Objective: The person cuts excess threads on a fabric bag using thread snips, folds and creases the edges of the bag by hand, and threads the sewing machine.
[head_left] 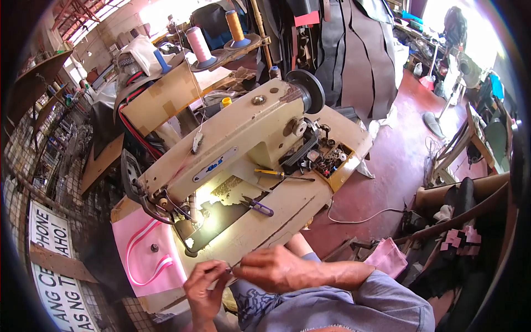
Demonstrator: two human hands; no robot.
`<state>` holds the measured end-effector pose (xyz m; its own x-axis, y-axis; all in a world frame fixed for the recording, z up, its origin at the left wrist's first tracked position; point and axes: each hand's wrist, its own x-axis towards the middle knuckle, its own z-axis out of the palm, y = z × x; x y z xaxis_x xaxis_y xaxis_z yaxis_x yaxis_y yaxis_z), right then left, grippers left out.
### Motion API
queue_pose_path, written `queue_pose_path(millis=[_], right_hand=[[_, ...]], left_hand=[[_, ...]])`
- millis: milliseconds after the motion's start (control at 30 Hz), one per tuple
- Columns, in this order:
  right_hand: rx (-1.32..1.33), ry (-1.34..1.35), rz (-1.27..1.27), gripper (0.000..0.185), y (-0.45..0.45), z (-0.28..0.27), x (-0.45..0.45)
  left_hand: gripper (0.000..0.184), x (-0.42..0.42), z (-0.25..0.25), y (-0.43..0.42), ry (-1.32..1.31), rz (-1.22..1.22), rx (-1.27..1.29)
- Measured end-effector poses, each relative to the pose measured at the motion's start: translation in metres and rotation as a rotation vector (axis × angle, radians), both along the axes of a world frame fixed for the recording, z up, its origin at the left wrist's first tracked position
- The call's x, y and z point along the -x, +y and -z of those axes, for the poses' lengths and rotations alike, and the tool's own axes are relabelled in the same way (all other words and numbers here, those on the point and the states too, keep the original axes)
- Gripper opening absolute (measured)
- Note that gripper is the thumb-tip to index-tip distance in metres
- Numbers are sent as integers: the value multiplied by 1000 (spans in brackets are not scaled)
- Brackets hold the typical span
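Both hands meet in front of the sewing machine, above the front edge of its bed. My left hand is pinched on a small dark item whose details are too small to make out. Close against it, my right hand has its fingers curled and pressed together at the same spot. Left of the hands lies a pink sheet with a pink-and-white strap and a small dark round part on it. Snips with purple handles and a yellow-handled screwdriver rest on the machine bed.
A parts box stands at the bed's right end. Pink and orange thread cones stand behind the machine. A white cable crosses the floor. Pink material lies at the right, beside rolls and scraps.
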<state>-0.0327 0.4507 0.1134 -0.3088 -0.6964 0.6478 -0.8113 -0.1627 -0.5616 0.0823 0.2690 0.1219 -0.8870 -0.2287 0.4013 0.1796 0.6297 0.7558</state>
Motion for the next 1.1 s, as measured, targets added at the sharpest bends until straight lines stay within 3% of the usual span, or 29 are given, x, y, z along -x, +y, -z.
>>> queue_pose_path(millis=[33,133,200,267,300,400,533,567,667,800,833,867,967,1100], right_hand=[[4,-29,32,20,1,-7,11],[-95,-45,69,16,-6,16,14],[-66,-69,-59,18,-12,23,-6],[44,98,-32,23,-12,17,-14],[26,78,4,23,-7,7,-9],[-55,19,74,18,0,-3,16],[-43,-10,-19,16,-10,26,-10],[42,45,-80,17,-11,26,-15],[17,5,9,19,0,-1,2],[-86,-8,24,18,-10,29,11],[-79,-33,-21,18,-13,32,-2],[58,46,-49,19,-14,33,-12],[50,69,-4,19,-5,8,-6],[-78,16,41,18,-6,15,15]], left_hand=[[34,-2,-8,4,-112,59,-2],[36,-4,-12,1,-56,158,-7],[39,-9,-5,-3,-69,68,-138],[40,-5,3,-4,-17,-3,-162],[40,-4,5,-5,-12,-3,-12],[39,-5,-17,4,-130,159,94],[33,-2,-5,-2,6,63,-312],[34,-1,-3,-1,0,21,-306],[35,-2,-4,2,-93,69,27],[35,-7,-11,-2,-111,136,-95],[36,-5,-8,-2,-43,99,-309],[37,-3,-2,-4,-35,72,-230],[36,0,3,-4,-12,13,63],[33,-2,-13,2,-84,183,-20]])
